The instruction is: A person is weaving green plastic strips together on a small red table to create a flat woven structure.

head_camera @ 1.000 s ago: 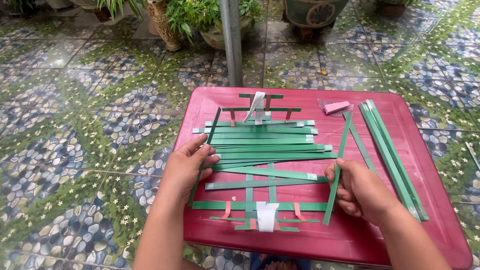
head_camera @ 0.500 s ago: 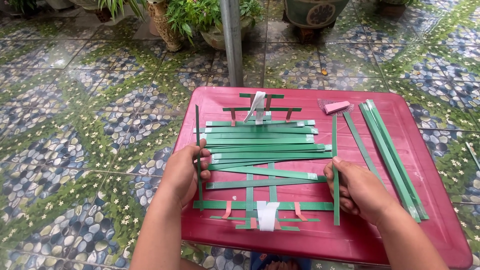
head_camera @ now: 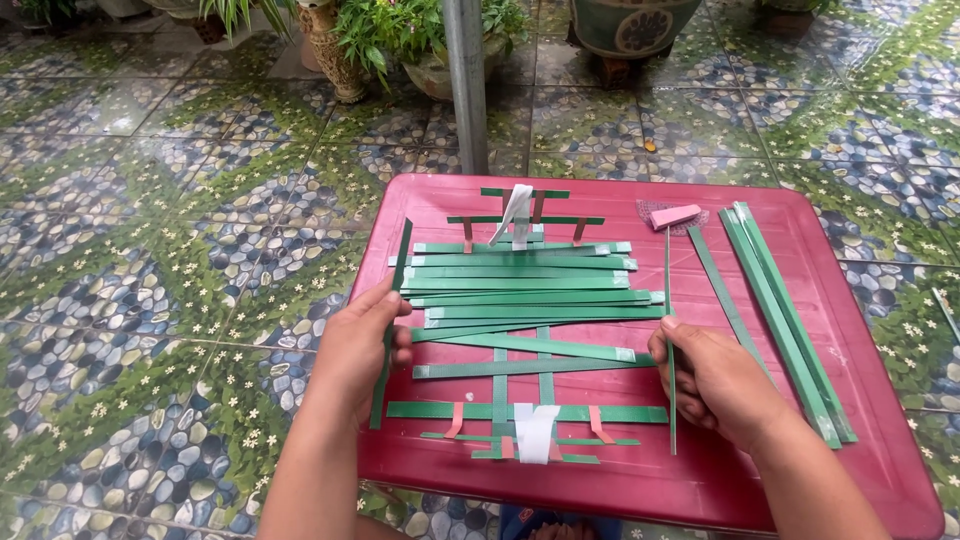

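Lying across a red plastic table (head_camera: 860, 300), a mat of green strips (head_camera: 525, 290) is spreading between both hands. The left hand (head_camera: 360, 350) is pinching an upright green strip (head_camera: 400, 262) at its left edge; the right hand (head_camera: 715, 380) is gripping a thin upright strip (head_camera: 667, 275).

A red plastic bench (head_camera: 860, 300) stands on a glossy pebble-and-flower patterned tiled floor (head_camera: 170, 260); potted plants (head_camera: 400, 40) and a grey pole (head_camera: 466, 85) stand behind in daylight.

Both forearms reach forward; left hand (head_camera: 358, 348) and right hand (head_camera: 722, 380) with curled fingers.
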